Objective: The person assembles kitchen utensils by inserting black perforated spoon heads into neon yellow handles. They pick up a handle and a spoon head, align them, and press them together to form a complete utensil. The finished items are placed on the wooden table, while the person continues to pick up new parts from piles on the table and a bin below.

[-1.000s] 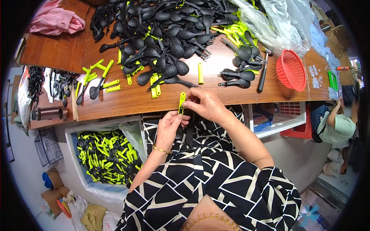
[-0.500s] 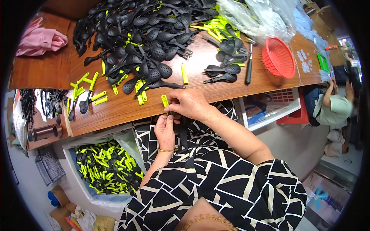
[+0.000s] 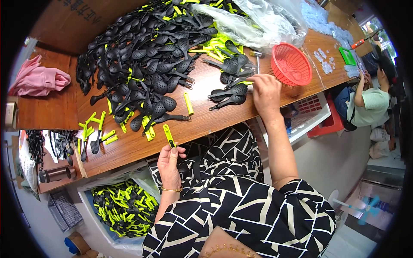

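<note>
My left hand [image 3: 169, 160] grips a kitchen spoon near the front edge of the table. Its lime-green handle [image 3: 167, 132] points up and away, and a short black stem shows where it meets my fingers; the black head is mostly lost against the dark clothing. To the right, my right hand [image 3: 266, 94] is closed around the handle of a hammer [image 3: 257, 54], covering its grip, while the metal head shows beyond my fingers. Just left of that hand lie several black spoons [image 3: 230, 95]. One loose green handle [image 3: 188, 103] rests on the wood between both hands.
A large heap of black spoons and slotted spoons [image 3: 159, 64] fills the table's back. A red basket [image 3: 291, 64] stands right of the hammer, near clear plastic bags [image 3: 266, 21]. Below left, a lined bin [image 3: 88, 198] holds many green-handled pieces. Another person [image 3: 365, 105] sits far right.
My right hand has left the spoon and moved right onto the hammer's handle. My left hand keeps the spoon, now lower and more left. The whole view has shifted.
</note>
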Action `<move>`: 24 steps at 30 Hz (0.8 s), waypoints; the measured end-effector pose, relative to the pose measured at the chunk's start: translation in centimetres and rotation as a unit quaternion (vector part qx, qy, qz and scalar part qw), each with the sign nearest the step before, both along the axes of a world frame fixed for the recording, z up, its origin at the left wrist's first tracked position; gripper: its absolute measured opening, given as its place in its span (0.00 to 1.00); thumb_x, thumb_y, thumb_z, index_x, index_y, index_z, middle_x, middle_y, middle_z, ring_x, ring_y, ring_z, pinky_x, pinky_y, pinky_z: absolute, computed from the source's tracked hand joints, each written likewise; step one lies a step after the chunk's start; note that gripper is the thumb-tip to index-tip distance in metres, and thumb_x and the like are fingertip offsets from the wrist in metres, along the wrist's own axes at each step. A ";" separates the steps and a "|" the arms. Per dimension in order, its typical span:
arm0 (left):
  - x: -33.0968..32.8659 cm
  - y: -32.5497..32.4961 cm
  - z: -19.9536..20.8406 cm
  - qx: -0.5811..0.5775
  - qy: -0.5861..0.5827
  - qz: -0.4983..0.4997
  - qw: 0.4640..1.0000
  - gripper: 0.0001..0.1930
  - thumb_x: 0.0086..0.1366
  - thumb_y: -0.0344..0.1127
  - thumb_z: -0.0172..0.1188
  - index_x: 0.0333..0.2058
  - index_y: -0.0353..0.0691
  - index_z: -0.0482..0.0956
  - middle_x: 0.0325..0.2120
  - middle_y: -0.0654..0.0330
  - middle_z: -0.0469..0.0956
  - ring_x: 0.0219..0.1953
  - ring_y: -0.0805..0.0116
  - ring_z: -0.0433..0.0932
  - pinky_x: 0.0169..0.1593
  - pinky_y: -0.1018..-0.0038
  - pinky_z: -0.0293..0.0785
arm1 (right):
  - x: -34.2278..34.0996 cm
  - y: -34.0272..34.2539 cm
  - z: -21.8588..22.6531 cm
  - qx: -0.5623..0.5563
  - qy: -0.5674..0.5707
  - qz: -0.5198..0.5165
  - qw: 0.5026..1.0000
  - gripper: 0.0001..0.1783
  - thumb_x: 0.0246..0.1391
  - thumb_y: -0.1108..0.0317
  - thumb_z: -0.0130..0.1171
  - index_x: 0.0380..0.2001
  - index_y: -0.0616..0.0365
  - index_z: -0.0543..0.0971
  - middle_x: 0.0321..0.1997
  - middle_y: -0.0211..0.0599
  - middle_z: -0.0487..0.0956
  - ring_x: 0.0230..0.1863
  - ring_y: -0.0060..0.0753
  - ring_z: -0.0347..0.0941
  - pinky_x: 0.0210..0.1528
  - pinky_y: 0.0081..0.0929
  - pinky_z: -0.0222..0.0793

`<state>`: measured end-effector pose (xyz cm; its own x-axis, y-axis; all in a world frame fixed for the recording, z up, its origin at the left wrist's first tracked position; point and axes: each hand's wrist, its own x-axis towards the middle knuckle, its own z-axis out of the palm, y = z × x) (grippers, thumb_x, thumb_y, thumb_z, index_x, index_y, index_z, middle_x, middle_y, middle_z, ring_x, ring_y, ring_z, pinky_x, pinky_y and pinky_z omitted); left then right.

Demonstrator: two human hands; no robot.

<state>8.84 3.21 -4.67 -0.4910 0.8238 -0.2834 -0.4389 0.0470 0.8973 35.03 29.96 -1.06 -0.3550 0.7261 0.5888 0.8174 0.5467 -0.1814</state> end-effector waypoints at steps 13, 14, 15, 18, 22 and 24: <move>1.9 3.4 0.8 -0.031 -0.013 -0.154 0.987 0.16 0.77 0.32 0.59 0.58 0.34 0.74 0.44 0.54 0.85 0.39 0.72 0.84 0.46 0.76 0.80 | -2.8 5.6 -1.8 -0.084 -0.127 0.120 0.981 0.09 0.56 0.70 0.63 0.40 0.53 0.79 0.34 0.42 0.83 0.42 0.49 0.81 0.49 0.47 0.71; 2.0 3.4 0.7 -0.032 -0.024 -0.154 0.987 0.15 0.77 0.32 0.59 0.58 0.34 0.74 0.45 0.53 0.85 0.40 0.71 0.84 0.46 0.75 0.80 | -2.6 5.5 -2.0 -0.097 -0.081 0.132 0.983 0.10 0.56 0.72 0.63 0.43 0.54 0.79 0.35 0.42 0.83 0.41 0.51 0.81 0.48 0.48 0.72; 2.0 3.3 0.6 -0.033 -0.034 -0.151 0.987 0.15 0.77 0.32 0.58 0.58 0.33 0.74 0.45 0.53 0.85 0.41 0.70 0.85 0.47 0.75 0.81 | -2.9 5.3 -1.5 -0.111 -0.033 0.145 0.983 0.12 0.57 0.73 0.62 0.45 0.55 0.79 0.36 0.42 0.84 0.41 0.52 0.81 0.46 0.48 0.73; 2.1 3.1 0.7 -0.019 -0.028 -0.143 0.989 0.14 0.77 0.31 0.58 0.57 0.33 0.73 0.46 0.51 0.84 0.42 0.68 0.85 0.48 0.73 0.82 | -4.0 1.8 1.4 -0.276 0.202 0.147 0.928 0.31 0.61 0.77 0.64 0.67 0.55 0.72 0.36 0.35 0.82 0.38 0.29 0.81 0.46 0.27 0.77; 2.3 3.5 1.3 -0.002 -0.014 -0.147 0.989 0.16 0.78 0.32 0.57 0.58 0.31 0.72 0.48 0.51 0.84 0.44 0.68 0.85 0.48 0.74 0.81 | -7.2 -5.8 1.2 -0.524 0.425 0.286 0.680 0.29 0.62 0.77 0.64 0.65 0.60 0.69 0.46 0.29 0.78 0.45 0.18 0.77 0.51 0.22 0.75; 2.3 3.6 2.1 -0.009 -0.026 -0.142 0.989 0.15 0.77 0.30 0.57 0.58 0.31 0.74 0.47 0.52 0.85 0.44 0.69 0.85 0.48 0.76 0.81 | -9.0 -8.6 1.5 -0.594 0.417 0.307 0.615 0.27 0.61 0.77 0.65 0.61 0.61 0.68 0.48 0.30 0.77 0.43 0.19 0.78 0.48 0.20 0.77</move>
<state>11.16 6.81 -2.58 -0.2249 0.9207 -0.3189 -0.4519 0.1914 0.8713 25.99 21.31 0.42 -0.7115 0.6997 -0.0649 -0.1259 -0.2179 -0.9678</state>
